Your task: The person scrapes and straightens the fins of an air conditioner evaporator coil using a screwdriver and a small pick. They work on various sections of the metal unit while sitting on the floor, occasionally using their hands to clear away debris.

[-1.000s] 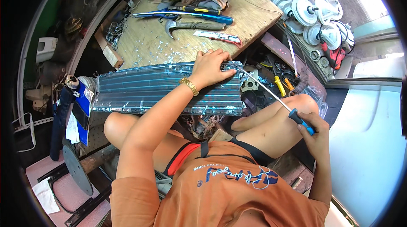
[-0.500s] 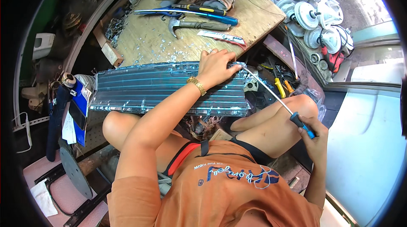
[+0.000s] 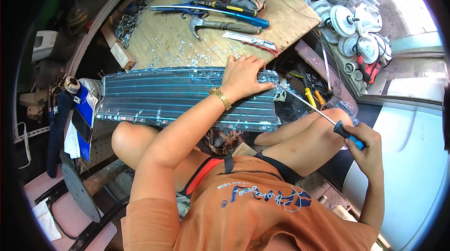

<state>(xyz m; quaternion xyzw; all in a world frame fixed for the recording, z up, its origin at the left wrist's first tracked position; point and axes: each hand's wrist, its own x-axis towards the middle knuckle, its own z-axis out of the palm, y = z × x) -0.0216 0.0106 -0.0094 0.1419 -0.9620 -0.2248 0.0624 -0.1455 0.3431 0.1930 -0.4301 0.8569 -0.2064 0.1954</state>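
Finned metal panel (image 3: 154,95) lies at the near edge of the worktop (image 3: 159,27). Left hand (image 3: 241,77), part-open with thumb apart, rests over its far edge toward the right; right hand (image 3: 366,142) is closed around a screwdriver (image 3: 341,129), tip at the panel's right end.

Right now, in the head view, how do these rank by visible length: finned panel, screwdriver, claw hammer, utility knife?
1. Finned panel
2. Screwdriver
3. Claw hammer
4. Utility knife, slightly shorter
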